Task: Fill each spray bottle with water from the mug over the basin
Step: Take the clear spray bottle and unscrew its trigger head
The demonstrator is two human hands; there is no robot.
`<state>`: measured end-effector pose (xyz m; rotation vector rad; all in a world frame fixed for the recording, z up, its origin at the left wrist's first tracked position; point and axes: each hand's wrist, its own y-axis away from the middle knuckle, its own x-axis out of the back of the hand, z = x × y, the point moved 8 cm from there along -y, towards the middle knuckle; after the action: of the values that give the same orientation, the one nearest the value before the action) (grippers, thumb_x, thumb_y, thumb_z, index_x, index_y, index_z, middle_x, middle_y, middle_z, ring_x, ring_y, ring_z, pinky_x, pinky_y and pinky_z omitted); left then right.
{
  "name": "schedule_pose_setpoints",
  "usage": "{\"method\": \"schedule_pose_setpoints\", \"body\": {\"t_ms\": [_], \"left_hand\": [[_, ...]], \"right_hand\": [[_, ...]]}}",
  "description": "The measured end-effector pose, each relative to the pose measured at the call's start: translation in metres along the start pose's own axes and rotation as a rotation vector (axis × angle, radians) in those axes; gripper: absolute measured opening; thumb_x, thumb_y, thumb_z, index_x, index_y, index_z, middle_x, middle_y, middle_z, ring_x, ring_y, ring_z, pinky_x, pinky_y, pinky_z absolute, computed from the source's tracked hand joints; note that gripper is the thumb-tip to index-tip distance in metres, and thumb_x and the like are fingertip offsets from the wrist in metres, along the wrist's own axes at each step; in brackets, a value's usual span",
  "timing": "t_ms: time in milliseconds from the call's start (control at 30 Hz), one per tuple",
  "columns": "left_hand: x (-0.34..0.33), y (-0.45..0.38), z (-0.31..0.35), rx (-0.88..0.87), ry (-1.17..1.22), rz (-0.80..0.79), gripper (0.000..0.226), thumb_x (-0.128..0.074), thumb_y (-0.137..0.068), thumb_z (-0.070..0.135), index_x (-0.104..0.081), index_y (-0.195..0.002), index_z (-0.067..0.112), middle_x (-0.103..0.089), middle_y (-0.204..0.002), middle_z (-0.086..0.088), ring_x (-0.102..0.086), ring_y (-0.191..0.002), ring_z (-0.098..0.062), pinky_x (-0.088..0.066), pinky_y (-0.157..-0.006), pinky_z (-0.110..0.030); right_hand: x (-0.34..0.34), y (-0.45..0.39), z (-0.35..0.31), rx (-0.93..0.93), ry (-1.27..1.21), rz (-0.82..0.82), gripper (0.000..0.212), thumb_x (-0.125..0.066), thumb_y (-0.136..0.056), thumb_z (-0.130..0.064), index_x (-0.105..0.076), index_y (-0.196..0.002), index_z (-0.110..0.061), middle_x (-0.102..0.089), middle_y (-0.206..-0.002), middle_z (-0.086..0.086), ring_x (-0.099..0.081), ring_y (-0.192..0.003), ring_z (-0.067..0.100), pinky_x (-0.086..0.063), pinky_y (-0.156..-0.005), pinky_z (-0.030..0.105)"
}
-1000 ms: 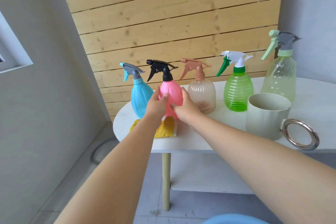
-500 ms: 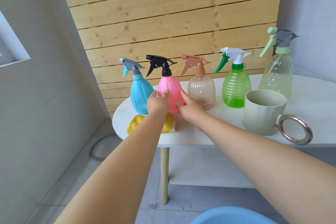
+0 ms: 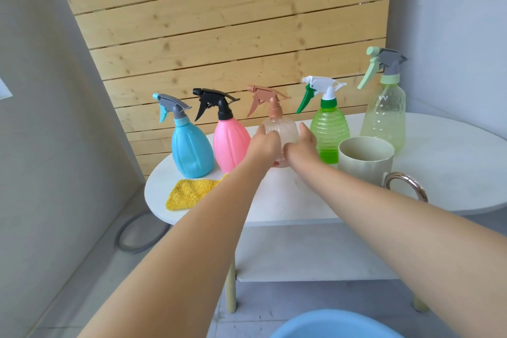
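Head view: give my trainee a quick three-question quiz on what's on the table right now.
1. True or false: both hands hold the pink bottle.
2. Which bottle stands furthest left? A) blue bottle B) green bottle C) tall pale bottle
3. Fill in: the yellow cloth lies in front of the ____ bottle.

Key: 1 false, the left hand and right hand hold the clear bottle; 2 A; 3 blue.
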<state>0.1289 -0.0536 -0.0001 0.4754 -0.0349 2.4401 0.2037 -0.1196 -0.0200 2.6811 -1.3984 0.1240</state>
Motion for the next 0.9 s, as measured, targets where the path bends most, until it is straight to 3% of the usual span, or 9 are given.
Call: {"method": "schedule_pose_setpoints", "body": {"t_ms": [67,100,233,367,467,567,667,767,900], "left_hand": [[-0.002,-0.001,-0.002,0.038,0.008,-0.002,0.064,-0.028,-0.094,0.013,-0.005,-0.152,0.025,-0.031,-0.147,-0.009,-0.059,-0.108,-0.032,-0.053,-0.069,-0.034],[-0.002,-0.001,-0.004,0.051,0.011,-0.001,0.064,-0.028,-0.094,0.014,-0.003,-0.152,0.025,-0.032,-0.146,-0.008,-0.06,-0.107,-0.032,-0.052,-0.066,-0.031],[0.001,-0.002,-0.01,0.077,0.0,0.011,0.066,-0.031,-0.092,0.02,-0.005,-0.152,0.029,-0.03,-0.149,-0.008,-0.055,-0.115,-0.031,-0.052,-0.056,-0.028],[0.003,0.005,-0.014,0.066,-0.008,0.002,0.067,-0.033,-0.088,0.023,-0.011,-0.151,0.033,-0.027,-0.15,-0.009,-0.054,-0.115,-0.032,-0.051,-0.05,-0.026],[0.008,0.017,-0.012,0.019,-0.047,0.044,0.064,-0.035,-0.093,0.019,-0.01,-0.152,0.026,-0.012,-0.154,-0.003,-0.052,-0.114,-0.032,-0.049,-0.055,-0.029],[0.013,0.031,-0.013,0.028,-0.077,0.048,0.061,-0.038,-0.093,0.019,-0.017,-0.15,0.018,-0.014,-0.15,-0.004,-0.056,-0.107,-0.032,-0.048,-0.053,-0.03],[0.018,0.048,-0.015,0.055,-0.108,0.036,0.05,-0.04,-0.093,0.023,-0.033,-0.142,0.014,-0.024,-0.139,-0.008,-0.058,-0.098,-0.029,-0.053,-0.062,-0.034],[0.025,0.066,-0.017,0.05,-0.116,0.037,0.049,-0.043,-0.092,0.029,-0.036,-0.14,0.022,-0.029,-0.138,-0.008,-0.051,-0.108,-0.03,-0.051,-0.078,-0.037],[0.04,0.1,-0.021,0.044,-0.029,0.092,0.045,-0.049,-0.091,0.035,-0.042,-0.134,0.029,-0.036,-0.136,-0.005,-0.045,-0.112,-0.027,-0.042,-0.101,-0.048]], "right_hand": [[-0.004,-0.002,0.003,-0.092,0.024,-0.085,0.077,-0.042,-0.091,-0.001,-0.002,-0.151,-0.03,-0.029,-0.149,-0.002,-0.05,-0.108,0.023,-0.05,-0.074,0.023],[-0.006,-0.003,0.005,-0.116,0.061,-0.122,0.077,-0.044,-0.094,-0.005,0.001,-0.151,-0.029,-0.034,-0.148,0.002,-0.05,-0.106,0.022,-0.045,-0.074,0.021],[-0.005,-0.002,0.002,-0.131,0.096,-0.155,0.078,-0.048,-0.093,-0.006,0.0,-0.151,-0.029,-0.017,-0.156,-0.001,-0.034,-0.134,0.023,-0.034,-0.098,0.03],[-0.003,0.01,0.008,-0.096,0.055,-0.199,0.082,-0.051,-0.09,-0.008,-0.001,-0.151,-0.03,-0.014,-0.156,-0.007,-0.046,-0.111,0.017,-0.032,-0.087,0.027],[-0.001,0.021,0.013,-0.089,0.027,-0.209,0.091,-0.056,-0.082,-0.012,0.0,-0.15,-0.033,-0.02,-0.154,-0.007,-0.043,-0.127,0.02,-0.036,-0.106,0.035],[0.004,0.031,0.011,-0.074,0.024,-0.208,0.089,-0.057,-0.083,-0.013,-0.003,-0.15,-0.034,-0.02,-0.152,-0.008,-0.038,-0.129,0.019,-0.038,-0.106,0.041],[0.012,0.047,0.009,-0.033,0.093,-0.202,0.083,-0.057,-0.087,-0.016,-0.006,-0.151,-0.031,-0.017,-0.152,-0.005,-0.033,-0.133,0.02,-0.035,-0.108,0.041],[0.02,0.064,0.008,-0.02,0.139,-0.193,0.08,-0.056,-0.09,-0.025,-0.006,-0.152,-0.029,-0.015,-0.151,-0.002,-0.034,-0.132,0.021,-0.035,-0.107,0.036],[0.034,0.098,0.006,0.045,0.151,-0.145,0.068,-0.06,-0.089,-0.036,-0.025,-0.147,-0.028,-0.029,-0.14,0.001,-0.04,-0.127,0.019,-0.033,-0.094,0.026]]}}
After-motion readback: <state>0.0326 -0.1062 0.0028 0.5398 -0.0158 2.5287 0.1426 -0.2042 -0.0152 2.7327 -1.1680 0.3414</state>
